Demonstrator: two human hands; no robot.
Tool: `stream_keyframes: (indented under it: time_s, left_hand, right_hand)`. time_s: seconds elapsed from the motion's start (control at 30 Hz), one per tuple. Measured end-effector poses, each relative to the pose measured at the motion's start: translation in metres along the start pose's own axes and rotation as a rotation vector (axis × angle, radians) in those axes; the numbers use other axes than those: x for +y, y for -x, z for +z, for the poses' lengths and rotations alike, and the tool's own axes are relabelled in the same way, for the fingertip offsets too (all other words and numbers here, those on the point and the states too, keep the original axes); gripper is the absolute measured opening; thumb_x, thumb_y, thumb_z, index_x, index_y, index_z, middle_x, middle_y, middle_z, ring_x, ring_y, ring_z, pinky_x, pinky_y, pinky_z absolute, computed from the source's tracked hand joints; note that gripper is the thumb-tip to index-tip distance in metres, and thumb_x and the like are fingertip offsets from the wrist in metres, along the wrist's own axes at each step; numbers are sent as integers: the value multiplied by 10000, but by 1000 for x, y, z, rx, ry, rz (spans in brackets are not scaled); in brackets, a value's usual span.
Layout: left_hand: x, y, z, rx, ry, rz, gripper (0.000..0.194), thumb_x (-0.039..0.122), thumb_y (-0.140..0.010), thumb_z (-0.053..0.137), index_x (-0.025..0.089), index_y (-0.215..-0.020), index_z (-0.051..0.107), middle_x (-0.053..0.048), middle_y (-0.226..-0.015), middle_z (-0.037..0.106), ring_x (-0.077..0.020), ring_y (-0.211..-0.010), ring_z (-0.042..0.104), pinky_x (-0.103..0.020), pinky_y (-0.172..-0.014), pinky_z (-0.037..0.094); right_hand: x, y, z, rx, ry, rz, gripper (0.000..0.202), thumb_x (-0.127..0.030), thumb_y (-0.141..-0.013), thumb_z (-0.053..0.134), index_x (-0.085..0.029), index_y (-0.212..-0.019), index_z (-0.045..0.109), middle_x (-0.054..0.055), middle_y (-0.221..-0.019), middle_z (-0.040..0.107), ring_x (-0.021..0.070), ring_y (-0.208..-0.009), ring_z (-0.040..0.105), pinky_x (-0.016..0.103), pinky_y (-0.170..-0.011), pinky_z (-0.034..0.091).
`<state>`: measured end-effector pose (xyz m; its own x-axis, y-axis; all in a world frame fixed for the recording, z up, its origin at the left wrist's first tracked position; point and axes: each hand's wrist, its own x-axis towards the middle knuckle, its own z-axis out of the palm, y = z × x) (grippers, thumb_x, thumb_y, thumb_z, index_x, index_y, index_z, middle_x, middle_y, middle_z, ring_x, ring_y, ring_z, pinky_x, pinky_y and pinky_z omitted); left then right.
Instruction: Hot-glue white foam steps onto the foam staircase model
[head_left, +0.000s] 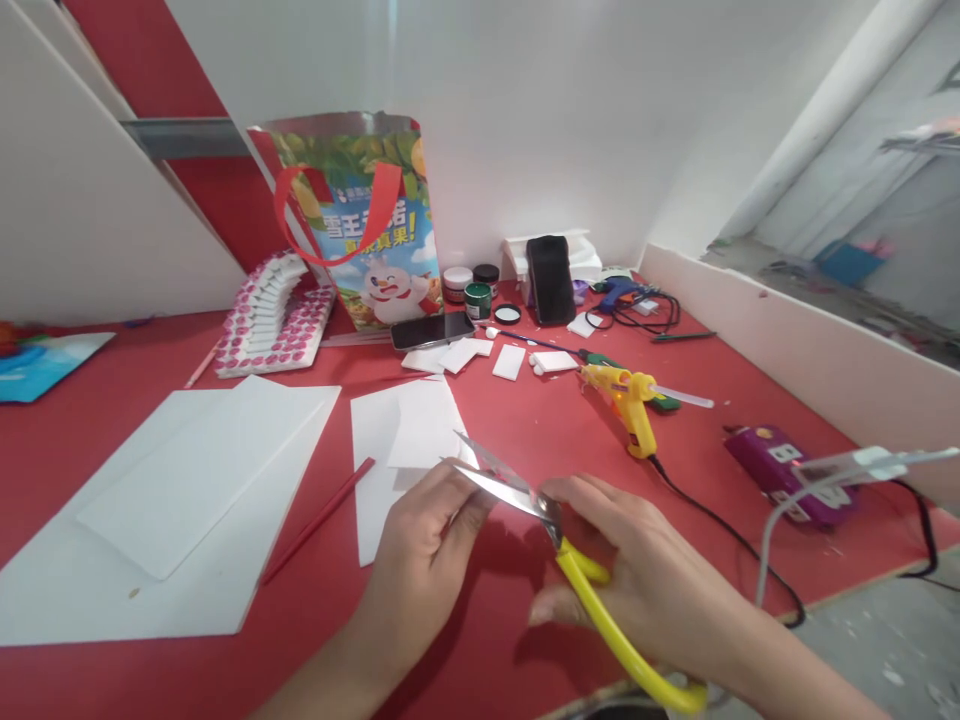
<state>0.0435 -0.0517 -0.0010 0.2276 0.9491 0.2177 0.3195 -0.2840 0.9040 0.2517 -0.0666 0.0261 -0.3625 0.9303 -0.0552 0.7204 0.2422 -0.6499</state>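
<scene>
My right hand is closed around a pair of scissors with yellow handles, its fingers near the pivot. The steel blades are parted and point left, over my left hand. That hand is closed, thumb against the curled fingers; whatever it pinches is hidden behind the blades. Just beyond it lies a white board sheet with a smaller white piece on top. A red pencil-like stick rests to the left of the sheet, partly against its edge.
Large white boards cover the left side. At right are a yellow glue gun with a cord and a purple power strip. Behind stand small white pieces, phones, paint jars, tissues and a printed bag.
</scene>
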Motion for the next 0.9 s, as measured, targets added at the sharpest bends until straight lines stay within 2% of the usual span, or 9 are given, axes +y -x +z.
stream_keyframes:
  time_s: [0.1, 0.3, 0.4, 0.5, 0.57, 0.67, 0.77, 0.83, 0.9]
  left_hand:
    - [4, -6, 9, 10, -21, -18, 240, 195, -983, 512, 208, -800, 666, -1, -759, 637, -144, -721, 607, -225, -684, 474]
    - [5, -17, 25, -3, -15, -72, 274, 249, -972, 528, 196, -716, 613, 10, -683, 596, -133, -641, 557, -235, -626, 447]
    - [3, -19, 29, -50, 58, -197, 292, 336, -977, 531, 191, -741, 622, 5, -674, 615, -128, -602, 544, -251, -615, 448]
    - [2, -18, 27, -147, 275, -385, 303, 441, -974, 526, 189, -865, 653, 6, -648, 648, -120, -501, 558, -252, -535, 451]
    - [2, -14, 22, -176, 396, -469, 299, 469, -946, 563, 188, -912, 660, -14, -714, 698, -116, -457, 580, -235, -455, 416]
    - [3, -4, 8, -126, 431, -526, 280, 453, -876, 663, 179, -900, 713, -39, -792, 730, -74, -382, 518, -212, -385, 336]
    - [1, 6, -8, -5, 406, -481, 213, 397, -799, 759, 184, -806, 764, -28, -848, 707, -33, -403, 453, -210, -416, 384]
    - [-4, 12, -16, 86, 366, -413, 168, 359, -762, 799, 196, -736, 770, -10, -863, 671, -43, -473, 480, -209, -467, 447]
    - [-10, 16, -21, 156, 292, -367, 131, 344, -754, 809, 217, -733, 786, 6, -784, 630, -82, -568, 541, -209, -529, 499]
  right_hand:
    - [3, 4, -4, -10, -18, 80, 524, -615, -774, 756, -197, -1063, 627, -16, -761, 593, 129, -609, 474, 237, -559, 378]
    - [10, 7, -7, 0, -138, 189, 440, -585, -808, 727, -182, -951, 624, -68, -608, 462, 108, -567, 361, 220, -509, 308]
    - [18, 7, -5, 3, -211, 227, 421, -582, -857, 665, -176, -956, 614, -57, -627, 480, 106, -568, 376, 221, -511, 319]
    - [25, 4, -5, 66, -189, 256, 426, -592, -893, 602, -183, -1010, 614, -47, -632, 506, 111, -535, 409, 226, -486, 321]
    - [26, -2, -8, 95, -84, 277, 390, -586, -912, 569, -205, -984, 602, -58, -583, 497, 121, -493, 418, 234, -470, 307]
    - [22, -15, -13, 110, 173, 292, 332, -556, -932, 545, -226, -949, 578, -37, -593, 562, 162, -500, 511, 253, -497, 325]
    - [13, -33, -10, 88, 434, 324, 284, -487, -942, 547, -218, -1024, 587, 35, -754, 685, 228, -642, 654, 272, -534, 331]
    - [7, -46, -5, 33, 562, 345, 220, -386, -957, 526, -200, -1060, 585, 80, -861, 720, 257, -732, 699, 281, -541, 314]
    - [2, -58, 1, -26, 651, 346, 177, -281, -964, 486, -174, -1073, 574, 114, -923, 724, 263, -773, 716, 284, -546, 310]
